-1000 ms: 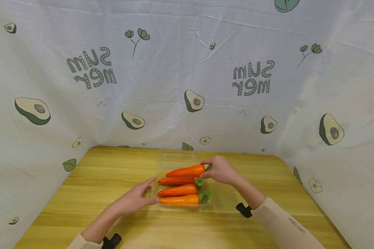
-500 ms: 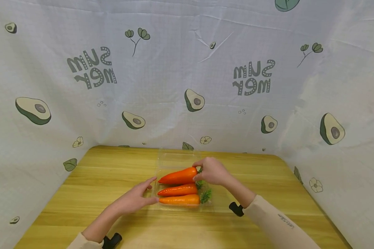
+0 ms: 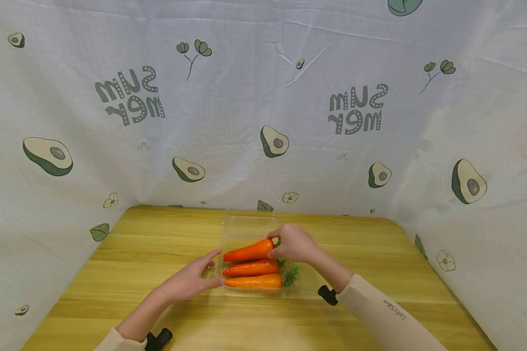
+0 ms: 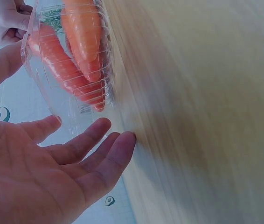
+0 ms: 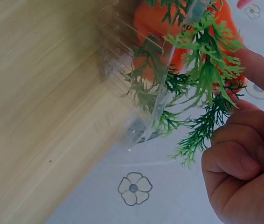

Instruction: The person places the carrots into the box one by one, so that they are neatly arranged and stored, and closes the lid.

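A clear plastic clamshell box (image 3: 290,293) holds orange toy carrots lying side by side, thick ends to the right, with green leafy tops (image 5: 209,56). My right hand (image 3: 293,243) pinches the thick end of the farthest visible carrot (image 3: 249,251) between thumb and fingers. That carrot lies slanted at the box's far side and hides another beneath it. Nearer are a middle carrot (image 3: 251,268) and a lighter orange front carrot (image 3: 253,282). My left hand (image 3: 192,280) stays at the box's left side, thumb and fingers spread, fingertips right at the rim; its palm is bare in the left wrist view.
The box's clear lid (image 3: 251,225) is folded back behind the carrots. Everything rests on a wood-grain table (image 3: 158,243). A white cloth (image 3: 228,107) printed with avocados hangs behind and at both sides.
My right hand has moved left and down with the held carrot, bringing it over the far carrot in the box, which is now covered. The left hand has kept its place.
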`<state>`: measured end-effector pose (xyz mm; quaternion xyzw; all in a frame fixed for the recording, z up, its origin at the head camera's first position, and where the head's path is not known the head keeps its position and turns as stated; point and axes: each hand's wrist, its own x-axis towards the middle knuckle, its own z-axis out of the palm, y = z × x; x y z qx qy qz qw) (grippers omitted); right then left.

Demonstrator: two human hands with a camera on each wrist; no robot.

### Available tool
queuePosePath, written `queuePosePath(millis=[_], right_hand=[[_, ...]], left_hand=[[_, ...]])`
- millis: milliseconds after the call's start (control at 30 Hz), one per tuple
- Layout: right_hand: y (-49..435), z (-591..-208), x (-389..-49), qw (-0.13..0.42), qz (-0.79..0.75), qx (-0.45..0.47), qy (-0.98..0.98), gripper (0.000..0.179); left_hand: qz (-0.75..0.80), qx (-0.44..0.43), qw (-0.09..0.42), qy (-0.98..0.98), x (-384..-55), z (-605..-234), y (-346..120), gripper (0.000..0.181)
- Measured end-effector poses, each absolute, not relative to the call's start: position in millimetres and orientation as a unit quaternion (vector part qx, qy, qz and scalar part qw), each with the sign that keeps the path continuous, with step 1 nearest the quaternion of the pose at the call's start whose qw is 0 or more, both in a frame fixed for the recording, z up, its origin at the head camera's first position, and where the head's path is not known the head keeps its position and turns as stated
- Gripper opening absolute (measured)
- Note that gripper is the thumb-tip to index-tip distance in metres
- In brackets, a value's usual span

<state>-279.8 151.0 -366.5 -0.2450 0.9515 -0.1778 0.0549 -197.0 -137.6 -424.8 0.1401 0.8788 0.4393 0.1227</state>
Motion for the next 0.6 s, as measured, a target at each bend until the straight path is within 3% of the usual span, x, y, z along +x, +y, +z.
queuePosePath(millis=[600], right_hand=[[148.2, -371.1, -279.5, 0.078, -0.155, -0.236, 0.956, 0.044]], left_hand=[[0.442, 0.133, 0.127, 0.878, -197.8, -425.2, -137.2, 0.085]])
